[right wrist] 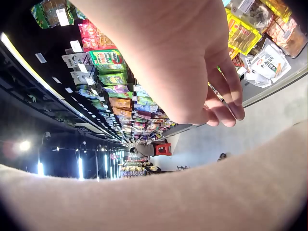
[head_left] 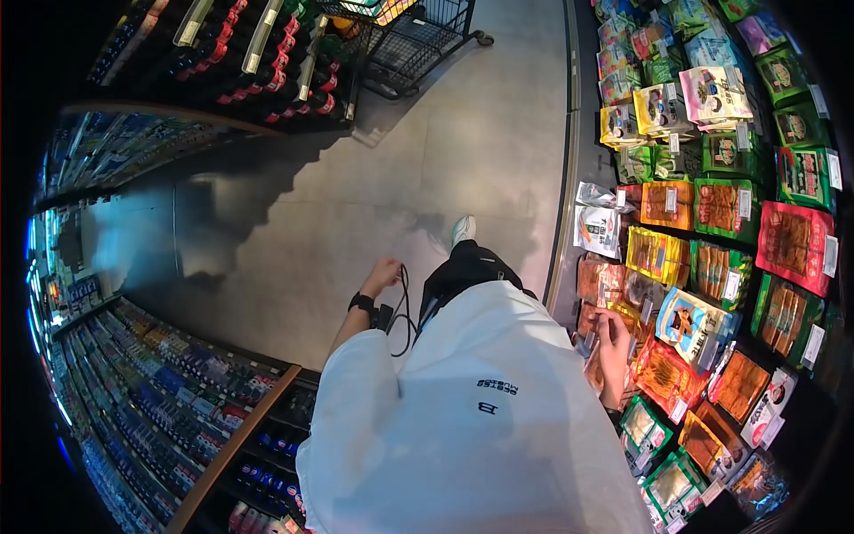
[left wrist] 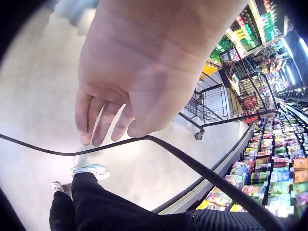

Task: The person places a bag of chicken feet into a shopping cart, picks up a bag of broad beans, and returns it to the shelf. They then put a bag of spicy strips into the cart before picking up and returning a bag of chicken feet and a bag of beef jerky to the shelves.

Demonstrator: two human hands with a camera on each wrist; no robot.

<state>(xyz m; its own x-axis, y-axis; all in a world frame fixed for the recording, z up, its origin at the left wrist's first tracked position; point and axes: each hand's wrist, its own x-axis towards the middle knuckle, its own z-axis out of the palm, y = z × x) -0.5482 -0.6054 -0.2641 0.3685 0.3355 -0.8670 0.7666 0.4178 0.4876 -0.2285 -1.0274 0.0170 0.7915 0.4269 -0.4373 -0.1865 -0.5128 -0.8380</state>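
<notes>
Low at the person's left side, the left hand hangs with loosely bent fingers; its palm and fingers fill the upper middle of the left wrist view. A black cable loops beside it and crosses by the thumb tip in the left wrist view; whether they touch is unclear. The right hand is beside the shelf of packaged snacks, nearest to a blue-and-white packet and a red-orange packet. In the right wrist view that hand has relaxed, slightly bent fingers and holds nothing.
Grey floor runs between the snack shelf on the right and drink shelves on the left. A black wire cart stands ahead, by racks of dark bottles. Far down the aisle, a person is near a red object.
</notes>
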